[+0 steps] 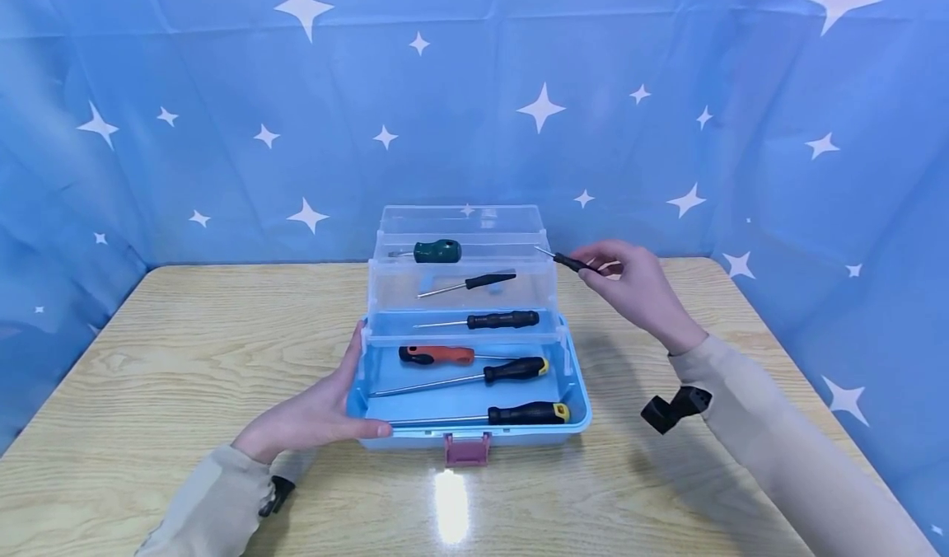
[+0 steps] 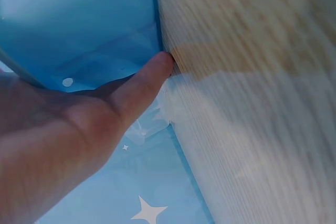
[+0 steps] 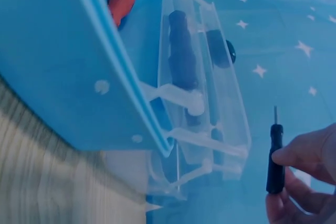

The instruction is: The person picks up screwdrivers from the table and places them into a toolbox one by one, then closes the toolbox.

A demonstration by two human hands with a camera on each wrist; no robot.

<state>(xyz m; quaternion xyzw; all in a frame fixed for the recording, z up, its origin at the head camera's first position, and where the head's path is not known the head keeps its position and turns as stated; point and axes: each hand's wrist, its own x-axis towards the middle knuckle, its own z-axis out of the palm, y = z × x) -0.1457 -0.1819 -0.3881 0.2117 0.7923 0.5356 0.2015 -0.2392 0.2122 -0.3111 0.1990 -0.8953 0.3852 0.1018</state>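
Note:
My right hand (image 1: 633, 281) pinches a small black-handled screwdriver (image 1: 574, 262) between thumb and fingers, right of the raised clear trays (image 1: 376, 281). In the right wrist view, this screwdriver's (image 3: 276, 156) short metal shaft points up and away from the box. With straight fingers, my left hand (image 1: 319, 421) rests against the left side of the blue toolbox (image 1: 580, 396), thumb along its front rim. Above the box floor lie a green-handled screwdriver (image 1: 437, 251), a slim black one (image 1: 489, 280) and a ridged black-handled one (image 1: 502, 320).
On the box floor are an orange-and-black screwdriver (image 1: 437, 355) and two black-and-yellow ones, one in the middle (image 1: 515, 370) and one (image 1: 528, 414) along the front wall. A mauve latch (image 1: 467, 450) hangs in front. The wooden table (image 1: 222, 334) meets a starry blue curtain (image 1: 474, 87).

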